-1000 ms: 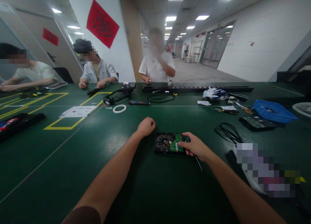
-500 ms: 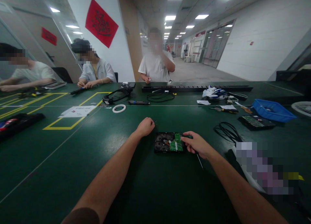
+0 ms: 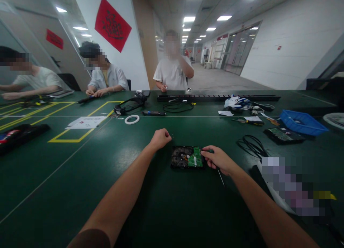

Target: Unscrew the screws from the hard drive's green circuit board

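Observation:
A hard drive [image 3: 185,157] lies on the green table in front of me, its green circuit board [image 3: 195,157] facing up on the right side. My right hand [image 3: 218,159] is closed round a screwdriver [image 3: 221,178], whose thin metal shaft points down toward me; the handle is mostly hidden in the palm. Thumb and forefinger of this hand reach the right edge of the circuit board. My left hand [image 3: 161,137] is closed in a pinch just beyond the drive's left corner; what it may hold cannot be made out. Tiny screws [image 3: 173,136] lie beside its fingertips.
Farther back lie a white tape roll [image 3: 132,119], a dark pen-like tool [image 3: 153,113] and a black cable [image 3: 178,107]. On the right are a blue tray [image 3: 303,122], another hard drive [image 3: 283,135] and a coiled cable [image 3: 251,146]. Several people sit across the table.
My left hand has shifted very slightly. The right hand and the hard drive look nearly the same as before.

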The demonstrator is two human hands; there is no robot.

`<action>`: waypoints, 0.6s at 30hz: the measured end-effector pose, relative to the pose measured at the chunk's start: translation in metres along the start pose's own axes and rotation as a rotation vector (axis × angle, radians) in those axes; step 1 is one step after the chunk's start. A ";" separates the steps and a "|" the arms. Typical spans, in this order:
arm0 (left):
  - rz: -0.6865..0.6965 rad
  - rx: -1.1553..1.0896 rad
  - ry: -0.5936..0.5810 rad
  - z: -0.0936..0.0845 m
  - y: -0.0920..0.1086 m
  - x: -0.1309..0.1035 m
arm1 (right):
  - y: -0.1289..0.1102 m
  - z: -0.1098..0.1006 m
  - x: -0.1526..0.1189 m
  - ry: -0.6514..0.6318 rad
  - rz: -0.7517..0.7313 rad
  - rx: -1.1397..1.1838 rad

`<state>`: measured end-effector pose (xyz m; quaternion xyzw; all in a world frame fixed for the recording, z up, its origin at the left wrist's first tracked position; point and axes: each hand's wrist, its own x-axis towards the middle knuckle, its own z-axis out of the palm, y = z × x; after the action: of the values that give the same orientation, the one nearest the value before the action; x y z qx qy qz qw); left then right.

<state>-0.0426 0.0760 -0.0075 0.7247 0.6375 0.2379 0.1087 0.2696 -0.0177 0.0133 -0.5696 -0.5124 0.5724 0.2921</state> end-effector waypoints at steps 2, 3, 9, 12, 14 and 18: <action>0.002 -0.020 0.009 0.000 0.000 0.000 | 0.000 0.000 0.000 0.002 0.000 -0.004; 0.006 -0.034 0.010 0.000 0.000 0.000 | 0.000 0.000 0.000 0.004 -0.002 -0.005; 0.050 -0.118 -0.016 -0.002 0.003 -0.002 | -0.001 -0.001 -0.002 -0.016 -0.005 0.022; 0.069 -0.157 -0.022 -0.005 0.008 -0.002 | -0.001 0.000 -0.002 -0.017 -0.013 0.057; 0.084 -0.190 -0.022 -0.008 0.013 -0.003 | 0.000 0.000 0.000 0.008 -0.031 0.095; 0.158 -0.312 -0.068 -0.016 0.030 -0.004 | -0.002 -0.004 0.003 0.083 -0.090 0.246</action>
<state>-0.0251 0.0646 0.0193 0.7543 0.5300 0.3172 0.2224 0.2725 -0.0135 0.0146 -0.5291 -0.4508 0.5933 0.4059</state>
